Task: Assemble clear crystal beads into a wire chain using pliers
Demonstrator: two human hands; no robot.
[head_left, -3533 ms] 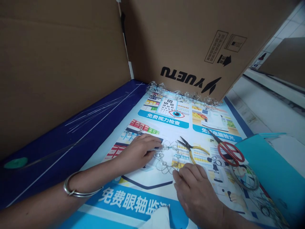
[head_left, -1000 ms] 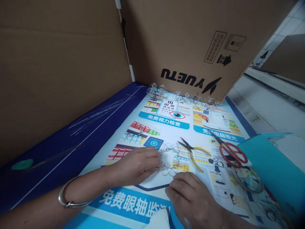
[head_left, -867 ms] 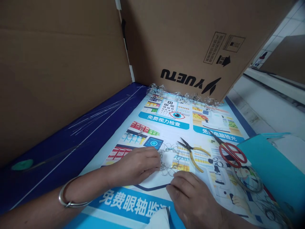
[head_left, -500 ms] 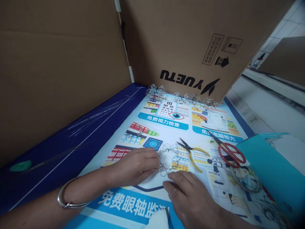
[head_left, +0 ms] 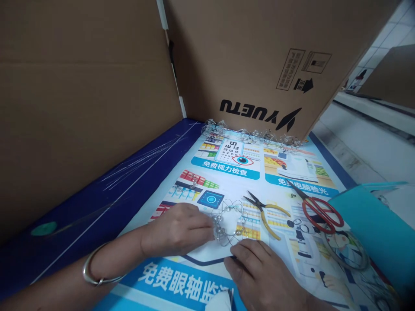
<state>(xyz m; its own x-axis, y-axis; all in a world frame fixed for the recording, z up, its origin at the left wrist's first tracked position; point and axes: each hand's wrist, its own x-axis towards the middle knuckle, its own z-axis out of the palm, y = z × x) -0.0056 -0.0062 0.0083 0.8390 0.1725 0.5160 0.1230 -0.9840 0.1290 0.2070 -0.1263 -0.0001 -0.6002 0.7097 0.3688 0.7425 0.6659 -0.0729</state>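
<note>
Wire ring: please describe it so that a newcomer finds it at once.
Below the upright cardboard panel marked YUETU spreads a printed sheet. On it, the wire ring lies between the left hand and the yellow-handled pliers. Unlike the tangled wire along the panel's foot, its loops circle an open middle.

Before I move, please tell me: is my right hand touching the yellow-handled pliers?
Apart. The head view shows printed sheet between the right hand and the nearest handle end of the pliers.
</note>
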